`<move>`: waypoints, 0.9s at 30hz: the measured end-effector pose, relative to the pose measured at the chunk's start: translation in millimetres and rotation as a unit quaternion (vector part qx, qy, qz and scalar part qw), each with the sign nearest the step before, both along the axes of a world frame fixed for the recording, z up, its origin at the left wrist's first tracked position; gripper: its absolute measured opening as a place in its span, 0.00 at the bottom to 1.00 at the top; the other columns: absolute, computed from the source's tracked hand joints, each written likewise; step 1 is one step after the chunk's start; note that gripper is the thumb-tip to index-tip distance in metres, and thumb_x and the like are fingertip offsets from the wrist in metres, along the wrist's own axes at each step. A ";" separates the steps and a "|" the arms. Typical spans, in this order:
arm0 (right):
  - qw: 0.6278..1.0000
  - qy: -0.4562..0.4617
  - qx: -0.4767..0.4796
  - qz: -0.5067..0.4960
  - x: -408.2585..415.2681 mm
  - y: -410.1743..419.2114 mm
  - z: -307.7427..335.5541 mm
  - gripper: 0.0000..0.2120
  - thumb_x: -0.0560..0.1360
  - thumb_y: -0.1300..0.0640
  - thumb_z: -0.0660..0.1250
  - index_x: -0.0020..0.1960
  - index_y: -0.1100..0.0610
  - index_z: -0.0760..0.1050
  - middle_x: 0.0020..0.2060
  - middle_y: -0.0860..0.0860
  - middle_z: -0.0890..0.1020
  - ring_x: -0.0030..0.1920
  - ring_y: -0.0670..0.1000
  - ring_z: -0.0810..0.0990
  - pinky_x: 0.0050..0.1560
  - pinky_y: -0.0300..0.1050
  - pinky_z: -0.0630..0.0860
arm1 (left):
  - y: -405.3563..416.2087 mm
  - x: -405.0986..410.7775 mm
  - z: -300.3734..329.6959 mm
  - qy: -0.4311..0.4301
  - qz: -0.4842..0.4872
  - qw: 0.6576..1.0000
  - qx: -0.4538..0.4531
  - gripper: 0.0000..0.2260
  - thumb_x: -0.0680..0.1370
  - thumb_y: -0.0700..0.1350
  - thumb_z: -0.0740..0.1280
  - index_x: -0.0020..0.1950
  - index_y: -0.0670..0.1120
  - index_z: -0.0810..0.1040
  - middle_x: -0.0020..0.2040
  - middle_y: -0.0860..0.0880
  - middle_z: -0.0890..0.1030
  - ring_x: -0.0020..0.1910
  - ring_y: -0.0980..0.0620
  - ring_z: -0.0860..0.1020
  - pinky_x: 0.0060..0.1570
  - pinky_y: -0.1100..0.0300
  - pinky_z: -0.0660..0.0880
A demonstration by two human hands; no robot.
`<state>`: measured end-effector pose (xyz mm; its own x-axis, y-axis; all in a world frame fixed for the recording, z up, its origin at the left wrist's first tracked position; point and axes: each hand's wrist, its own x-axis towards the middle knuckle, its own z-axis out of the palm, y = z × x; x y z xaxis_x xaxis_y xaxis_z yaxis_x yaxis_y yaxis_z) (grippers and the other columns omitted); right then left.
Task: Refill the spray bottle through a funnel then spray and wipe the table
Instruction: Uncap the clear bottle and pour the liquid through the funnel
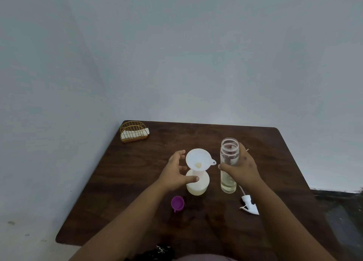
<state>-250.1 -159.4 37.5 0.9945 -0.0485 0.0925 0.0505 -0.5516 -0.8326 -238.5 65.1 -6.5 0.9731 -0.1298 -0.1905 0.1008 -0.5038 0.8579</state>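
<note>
One dark wooden table point(137, 182) carries everything; its near edge is cut off by the frame. Two bottles stand mid-table: a clear open bottle point(229, 162) gripped by the right hand point(242, 167), and a white spray bottle point(197, 184) topped by one white funnel point(198, 159), the left hand point(174, 174) spread wide, thumb touching it. One wire napkin holder point(134, 131) sits at the far-left corner. One spray head point(249, 203) and one purple cap point(177, 203) lie nearer.

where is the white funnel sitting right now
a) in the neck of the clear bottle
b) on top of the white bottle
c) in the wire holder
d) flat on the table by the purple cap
b: the funnel sits in the top of the white bottle, steadied by the left hand; the clear bottle stands open beside it.
</note>
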 end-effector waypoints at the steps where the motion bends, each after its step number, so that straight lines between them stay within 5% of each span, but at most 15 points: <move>1: 1.000 0.003 0.004 -0.005 -3.2 0.9 -1.8 0.24 0.65 0.63 0.76 0.56 0.53 0.71 0.43 0.41 0.76 0.44 0.40 0.75 0.41 0.30 0.67 | 1.0 -3.0 -0.4 0.000 0.007 1.000 -0.001 0.43 0.66 0.48 0.80 0.75 0.52 0.59 0.74 0.49 0.65 0.62 0.51 0.75 0.55 0.57 0.76; 7: 1.000 0.011 -0.004 -0.014 -22.0 9.8 -4.9 0.27 0.64 0.63 0.76 0.58 0.50 0.70 0.46 0.39 0.77 0.45 0.36 0.76 0.39 0.24 0.68 | 12.8 -17.7 -4.8 -0.033 0.027 0.999 0.018 0.33 0.70 0.43 0.77 0.71 0.50 0.64 0.73 0.50 0.60 0.68 0.52 0.68 0.55 0.61 0.75; 13: 0.999 0.012 -0.013 -0.029 -43.8 27.2 3.7 0.29 0.65 0.64 0.77 0.59 0.47 0.68 0.46 0.39 0.75 0.44 0.38 0.74 0.38 0.22 0.67 | 26.1 -23.4 0.6 -0.039 0.036 0.998 -0.018 0.32 0.71 0.42 0.76 0.70 0.52 0.65 0.71 0.51 0.61 0.63 0.56 0.68 0.52 0.63 0.76; 21: 0.997 0.016 -0.015 -0.075 -70.3 79.3 11.4 0.30 0.65 0.62 0.77 0.63 0.51 0.69 0.50 0.43 0.75 0.51 0.47 0.73 0.52 0.42 0.67 | 84.5 -49.0 12.1 -0.027 0.001 0.999 -0.044 0.29 0.72 0.43 0.76 0.68 0.53 0.67 0.69 0.53 0.67 0.61 0.58 0.71 0.55 0.57 0.79; 27: 0.999 -0.014 0.009 -0.037 -85.4 148.8 -4.3 0.28 0.64 0.60 0.78 0.61 0.51 0.71 0.49 0.40 0.77 0.51 0.41 0.75 0.48 0.29 0.67 | 123.6 -76.5 -2.4 0.001 -0.062 0.994 -0.095 0.35 0.67 0.45 0.80 0.70 0.52 0.67 0.67 0.56 0.72 0.62 0.59 0.72 0.53 0.63 0.74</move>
<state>-335.5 -10.6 33.2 0.9851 -0.1239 0.1197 0.0342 -0.5403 -0.8408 -315.0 188.8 -8.9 0.9470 -0.2821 -0.1539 0.0505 -0.3422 0.9383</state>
